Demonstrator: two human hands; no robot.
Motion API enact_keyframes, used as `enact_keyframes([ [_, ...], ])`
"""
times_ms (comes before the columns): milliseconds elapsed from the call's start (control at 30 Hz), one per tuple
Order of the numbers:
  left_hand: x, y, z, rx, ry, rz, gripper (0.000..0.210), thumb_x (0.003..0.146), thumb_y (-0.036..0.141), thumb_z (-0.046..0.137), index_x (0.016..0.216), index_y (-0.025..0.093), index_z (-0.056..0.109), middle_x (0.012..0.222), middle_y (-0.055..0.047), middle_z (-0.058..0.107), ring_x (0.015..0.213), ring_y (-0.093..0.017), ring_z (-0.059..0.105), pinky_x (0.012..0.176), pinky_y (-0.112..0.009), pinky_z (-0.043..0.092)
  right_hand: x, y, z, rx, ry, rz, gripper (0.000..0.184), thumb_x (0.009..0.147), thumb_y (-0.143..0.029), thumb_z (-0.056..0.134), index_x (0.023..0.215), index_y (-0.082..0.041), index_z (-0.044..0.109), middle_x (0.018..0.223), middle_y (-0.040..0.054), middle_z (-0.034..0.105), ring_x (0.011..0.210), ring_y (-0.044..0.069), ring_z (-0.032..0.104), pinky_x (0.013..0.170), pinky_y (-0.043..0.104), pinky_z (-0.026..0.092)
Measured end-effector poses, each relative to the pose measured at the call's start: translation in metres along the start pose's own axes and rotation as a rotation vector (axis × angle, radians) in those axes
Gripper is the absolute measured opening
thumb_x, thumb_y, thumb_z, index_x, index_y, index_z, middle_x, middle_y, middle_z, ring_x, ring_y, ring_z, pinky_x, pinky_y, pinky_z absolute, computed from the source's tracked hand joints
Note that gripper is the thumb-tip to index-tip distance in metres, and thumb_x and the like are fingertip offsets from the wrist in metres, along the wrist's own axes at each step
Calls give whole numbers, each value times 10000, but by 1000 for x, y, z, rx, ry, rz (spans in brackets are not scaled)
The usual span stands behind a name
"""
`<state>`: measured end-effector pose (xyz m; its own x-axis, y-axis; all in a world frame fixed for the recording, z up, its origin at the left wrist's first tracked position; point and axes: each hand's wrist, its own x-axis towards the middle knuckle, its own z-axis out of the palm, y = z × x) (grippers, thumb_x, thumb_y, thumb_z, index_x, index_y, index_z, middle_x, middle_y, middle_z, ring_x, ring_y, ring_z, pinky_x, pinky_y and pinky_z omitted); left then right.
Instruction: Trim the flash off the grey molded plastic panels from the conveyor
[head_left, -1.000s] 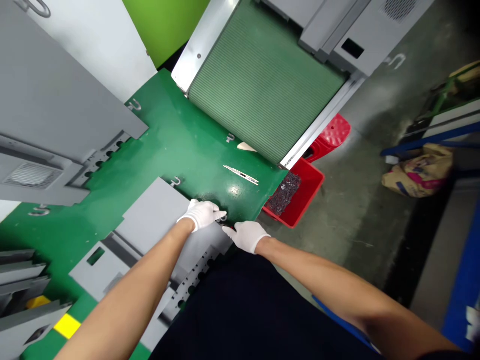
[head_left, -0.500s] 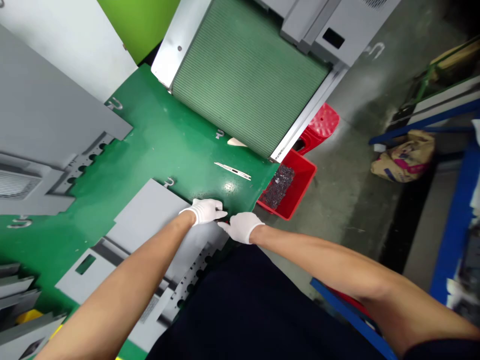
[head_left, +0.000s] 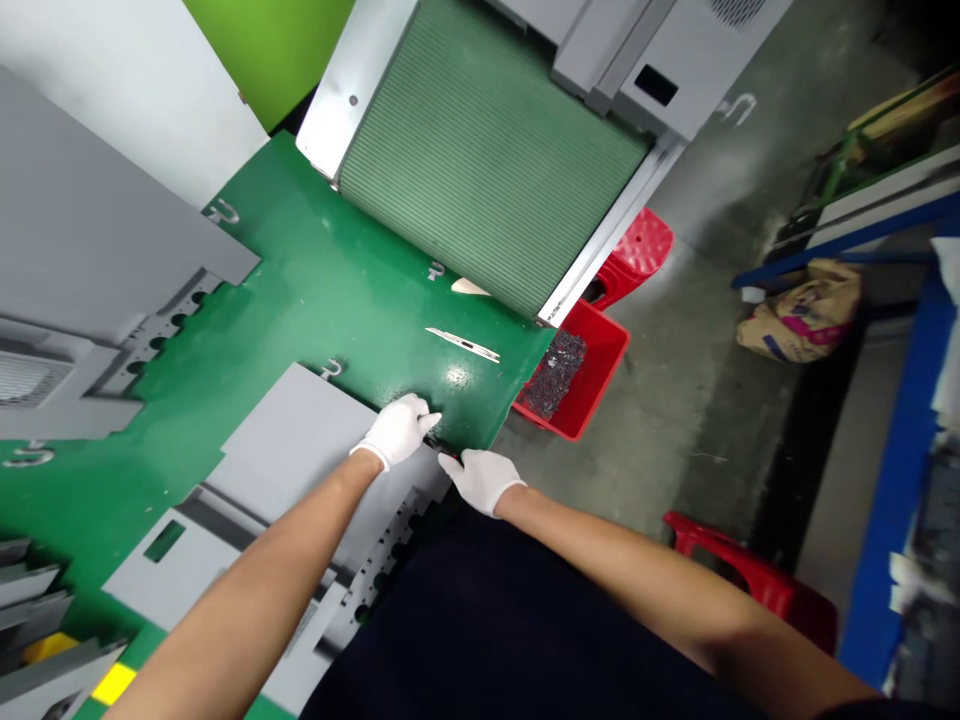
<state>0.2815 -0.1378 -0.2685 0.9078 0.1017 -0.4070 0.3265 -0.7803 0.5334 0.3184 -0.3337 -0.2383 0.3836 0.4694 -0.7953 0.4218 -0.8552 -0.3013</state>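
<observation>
My left hand (head_left: 401, 430), in a white glove, is closed, its thumb and fingers pinched together over the upper right edge of a grey plastic panel (head_left: 289, 425). Whatever lies in that pinch is too small to make out. To its right, my gloved right hand (head_left: 486, 478) is closed by the panel's right corner, around a small dark thing with a bit of red, mostly hidden by the fingers. The panel lies on a green tabletop (head_left: 337, 290). A slim, pale, pointed tool (head_left: 465, 345) rests on the table beyond my hands.
A ribbed green conveyor belt (head_left: 495, 150) ends above the table. Red bin (head_left: 600, 370) with dark scraps stands past the table edge, beside a red stool (head_left: 645, 245). Another grey panel (head_left: 112, 210) lies at left. Second red stool (head_left: 780, 580) and a blue rack (head_left: 896, 470) stand at right.
My hands have moved slightly apart. The left hand has turned and shifted a little left, and the right has moved slightly down. The view has shifted slightly, showing more of the lower red stool.
</observation>
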Motion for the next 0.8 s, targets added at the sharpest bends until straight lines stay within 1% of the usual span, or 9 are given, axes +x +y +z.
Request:
enact_keyframes([
  [67,0,0,-6,17,-25,-21,396,946,481,457,753,171,609,833,-87,617,776,-206,572,782,-332,436,-1,0,3,31,7,4,808,937,-714,70,994,-185,678,989,164,738,983,333,694,841,452,507],
  [100,1,0,-11,9,-73,-43,393,934,493,469,752,174,607,812,-80,621,749,-201,571,756,-328,438,-1,0,4,43,1,-1,817,933,-722,65,990,-186,679,990,165,738,986,334,693,841,451,506],
  [233,7,-6,-42,-41,-382,-88,304,831,474,583,738,187,622,705,-28,633,626,-166,546,616,-296,406,-1,2,3,67,-37,-33,840,922,-742,63,992,-183,686,1006,174,736,1000,331,688,847,440,499],
  [300,7,-8,-53,-51,-478,-63,219,785,408,606,772,194,651,706,-15,651,622,-162,556,592,-285,396,-2,2,2,67,-49,-36,853,922,-740,53,1003,-177,688,1020,181,734,1011,324,685,858,431,493],
  [367,3,-8,-57,-63,-466,-68,149,748,325,597,785,198,665,733,-12,664,646,-164,573,596,-279,405,-2,2,1,60,-55,-45,867,917,-748,46,1014,-173,688,1027,185,732,1017,318,683,865,425,489],
  [467,-6,-9,-51,-68,-289,-127,146,744,289,568,776,185,665,817,-38,668,711,-174,596,664,-285,448,0,1,-3,29,-29,-81,876,905,-765,42,1017,-182,686,1026,177,731,1008,321,684,853,431,493],
  [533,-11,-12,-46,-108,-228,-135,192,780,327,558,813,177,674,878,-54,666,752,-179,609,715,-291,470,3,1,-7,1,-16,-104,867,894,-783,65,1013,-192,688,1023,165,732,995,323,687,834,432,502],
  [633,-13,-17,-42,-229,-259,-111,232,802,377,570,862,183,682,926,-50,671,796,-181,627,746,-286,490,10,0,-17,-49,-21,-131,844,883,-805,131,1020,-190,693,1037,162,731,993,322,688,830,421,510],
  [800,-11,-23,-38,-355,-257,-86,239,796,370,596,919,188,690,979,-46,689,859,-180,651,821,-271,503,21,-2,-28,-128,-68,-158,828,884,-802,171,1041,-186,701,1051,155,729,991,329,687,830,416,515],
])
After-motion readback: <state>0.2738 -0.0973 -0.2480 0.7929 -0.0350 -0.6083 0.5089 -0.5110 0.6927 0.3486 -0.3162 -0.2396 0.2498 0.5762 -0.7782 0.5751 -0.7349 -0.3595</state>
